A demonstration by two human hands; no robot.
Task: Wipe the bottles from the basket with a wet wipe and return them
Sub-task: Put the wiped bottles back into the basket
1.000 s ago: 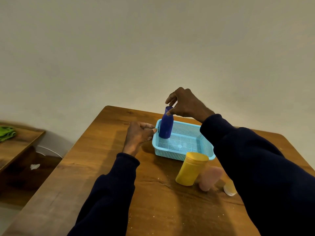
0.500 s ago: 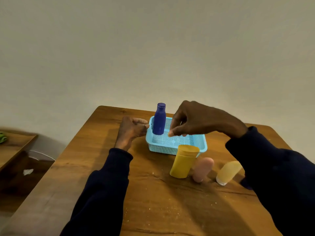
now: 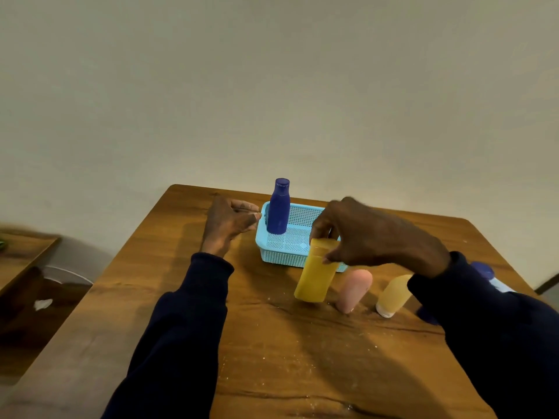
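From my remote seat, centre frame: the right hand (image 3: pixel 372 237) pinches the cap end of the yellow bottle (image 3: pixel 317 270), which leans just in front of the basket (image 3: pixel 281 255) (I cannot tell if its base touches the table (image 3: pixel 272 358)). The blue bottle (image 3: pixel 278 210) stands upright in the basket's far-left corner. The left hand (image 3: pixel 230 228), fingers curled, sits at the basket's left rim; whether it grips anything I cannot tell. Right of the yellow bottle, a pink bottle (image 3: pixel 354 290) and a pale bottle (image 3: pixel 393 294) stand on the table.
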